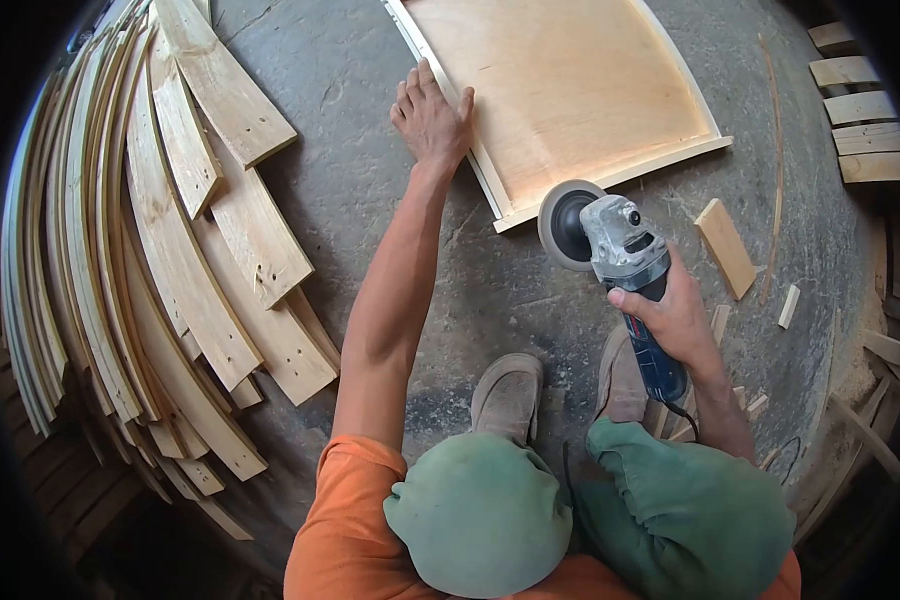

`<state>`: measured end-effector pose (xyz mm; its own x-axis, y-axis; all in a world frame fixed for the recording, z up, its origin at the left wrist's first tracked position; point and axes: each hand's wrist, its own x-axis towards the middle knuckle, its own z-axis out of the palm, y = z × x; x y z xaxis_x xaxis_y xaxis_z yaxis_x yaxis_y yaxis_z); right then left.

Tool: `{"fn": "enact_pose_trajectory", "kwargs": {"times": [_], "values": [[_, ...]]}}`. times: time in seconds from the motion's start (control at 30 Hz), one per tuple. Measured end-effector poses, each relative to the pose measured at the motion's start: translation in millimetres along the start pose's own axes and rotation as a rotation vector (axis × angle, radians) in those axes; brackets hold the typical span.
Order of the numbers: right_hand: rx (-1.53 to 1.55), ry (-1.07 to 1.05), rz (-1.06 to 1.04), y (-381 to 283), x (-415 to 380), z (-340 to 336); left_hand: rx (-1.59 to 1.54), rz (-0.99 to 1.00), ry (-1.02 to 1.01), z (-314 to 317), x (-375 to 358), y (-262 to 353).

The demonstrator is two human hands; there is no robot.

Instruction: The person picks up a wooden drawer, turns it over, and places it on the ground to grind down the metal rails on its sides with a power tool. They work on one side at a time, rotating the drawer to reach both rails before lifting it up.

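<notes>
My right hand is wrapped round the body of an angle grinder, thumb along its near side. The grinder's round sanding disc overlaps the near corner of a shallow wooden panel with raised edge strips in this view. On the panel's left edge strip rests my left hand, palm down with its fingers stretched out along the wood. A dark cord runs from the back end of the grinder towards my knee.
Stacked wooden boards fan out on the left. A short wood block and small offcuts lie on the concrete floor at right. More slats stand at the far right. My shoes are close below the grinder.
</notes>
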<state>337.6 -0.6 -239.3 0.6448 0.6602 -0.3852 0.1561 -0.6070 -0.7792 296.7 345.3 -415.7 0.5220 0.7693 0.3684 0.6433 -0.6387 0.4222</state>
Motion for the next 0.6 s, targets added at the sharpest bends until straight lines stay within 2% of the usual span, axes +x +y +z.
{"fn": "enact_pose_trajectory", "kwargs": {"times": [0.03,0.1,0.2,0.4,0.6], "values": [[-0.004,-0.035,0.004,0,3,-3,0.011,-0.008,-0.005,1,-3,-2],[-0.022,-0.056,-0.006,-2,6,-9,-0.014,-0.073,-0.152,1,-3,-2],[-0.033,-0.070,0.060,-3,11,-11,-0.069,-0.108,-0.205,-7,-2,0],[-0.117,-0.144,0.003,-20,19,-2,-0.028,-0.032,-0.177,-7,-6,0],[-0.145,-0.146,0.090,-21,19,24,-0.071,-0.020,-0.136,-3,-10,-4]]}}
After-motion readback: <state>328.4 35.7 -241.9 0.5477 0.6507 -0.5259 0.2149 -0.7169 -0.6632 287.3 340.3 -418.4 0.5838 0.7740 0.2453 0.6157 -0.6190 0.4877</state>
